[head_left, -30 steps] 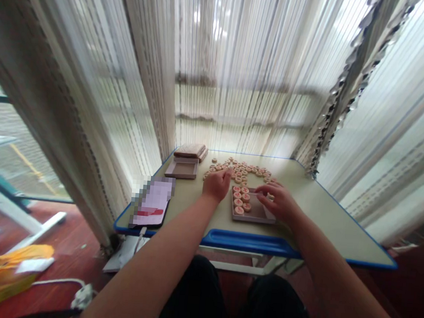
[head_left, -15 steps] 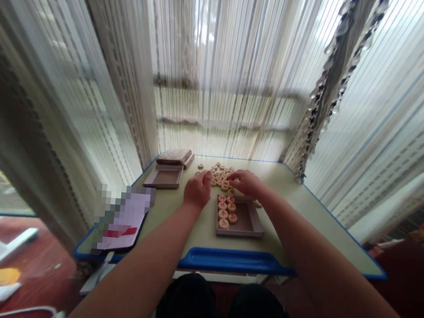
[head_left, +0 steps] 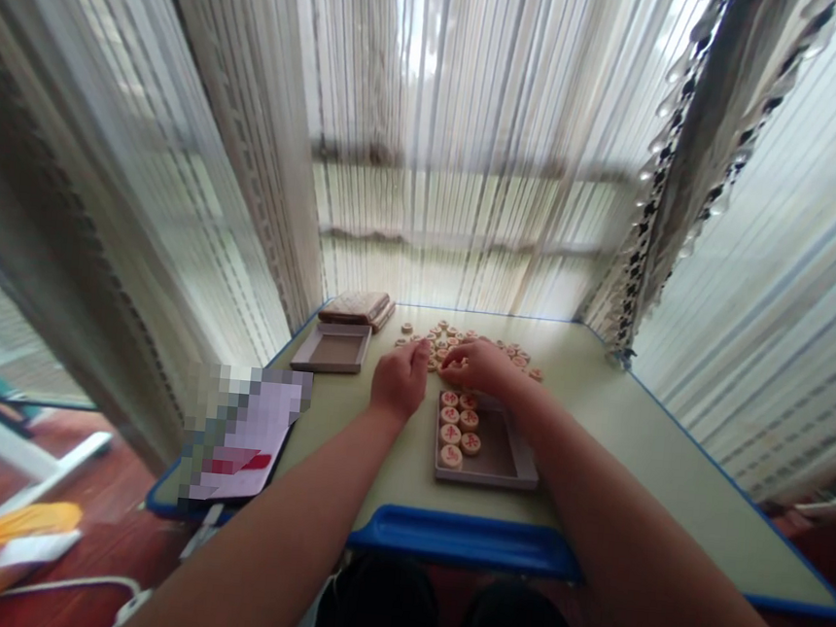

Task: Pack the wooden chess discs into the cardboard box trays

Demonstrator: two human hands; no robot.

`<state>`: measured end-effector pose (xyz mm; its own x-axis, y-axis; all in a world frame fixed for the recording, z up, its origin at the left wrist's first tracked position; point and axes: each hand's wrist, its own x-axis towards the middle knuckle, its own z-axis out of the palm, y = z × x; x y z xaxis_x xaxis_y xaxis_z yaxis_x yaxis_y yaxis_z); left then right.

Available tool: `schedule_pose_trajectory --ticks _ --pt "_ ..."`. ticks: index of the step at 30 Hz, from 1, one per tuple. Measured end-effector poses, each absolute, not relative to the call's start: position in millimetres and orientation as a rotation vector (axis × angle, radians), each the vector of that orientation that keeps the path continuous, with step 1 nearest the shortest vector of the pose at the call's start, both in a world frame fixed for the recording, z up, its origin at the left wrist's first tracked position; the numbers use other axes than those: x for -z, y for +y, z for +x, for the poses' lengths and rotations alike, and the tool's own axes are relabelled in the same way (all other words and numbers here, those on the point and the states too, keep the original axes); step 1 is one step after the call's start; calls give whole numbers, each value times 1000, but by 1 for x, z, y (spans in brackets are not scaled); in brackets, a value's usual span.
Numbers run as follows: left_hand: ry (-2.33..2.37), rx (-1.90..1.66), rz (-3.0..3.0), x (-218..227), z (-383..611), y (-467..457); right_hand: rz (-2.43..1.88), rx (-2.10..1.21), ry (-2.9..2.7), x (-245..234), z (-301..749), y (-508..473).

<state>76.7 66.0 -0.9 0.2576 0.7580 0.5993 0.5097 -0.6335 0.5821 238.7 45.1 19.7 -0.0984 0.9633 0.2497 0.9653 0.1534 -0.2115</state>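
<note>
Round wooden chess pieces with red marks [head_left: 452, 339] lie scattered at the far middle of a green table [head_left: 619, 438]. A shallow brown tray [head_left: 500, 452] in front of me holds several pieces along its left side. My left hand [head_left: 398, 380] rests on the table just left of the tray, fingers curled loosely toward the pile. My right hand [head_left: 483, 366] is at the tray's far edge, fingers pinched at a piece near the pile.
A second shallow tray [head_left: 334, 348] and a folded wooden board [head_left: 356, 306] sit at the far left. A blurred phone-like item [head_left: 246, 435] lies at the left front corner. String curtains hang close behind the table. A blue lip [head_left: 464, 537] edges the front.
My right hand left the tray's right side and reached forward to the pile's near edge. My left hand stayed close to the same spot. The view shifted.
</note>
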Motion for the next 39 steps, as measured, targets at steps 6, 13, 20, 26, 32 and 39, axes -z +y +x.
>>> schedule_pose_trajectory --ticks 6,13,20,26,32,39 --pt "1179 -1303 2267 1 77 66 -1900 87 -2119 -25 229 35" --pt "1175 -1294 2284 1 75 65 -1825 -13 -2096 -26 226 31" --pt "1089 -1305 2378 1 72 62 -1653 -217 -1891 -37 249 -32" --pt "1075 -1323 2447 2 75 60 -1561 -191 -1861 -21 245 -105" --pt "1094 -1267 2483 0 71 54 -1576 -146 -1785 2 234 -112" --pt "1159 -1206 2528 1 67 49 -1538 -198 -1894 -4 231 -115"
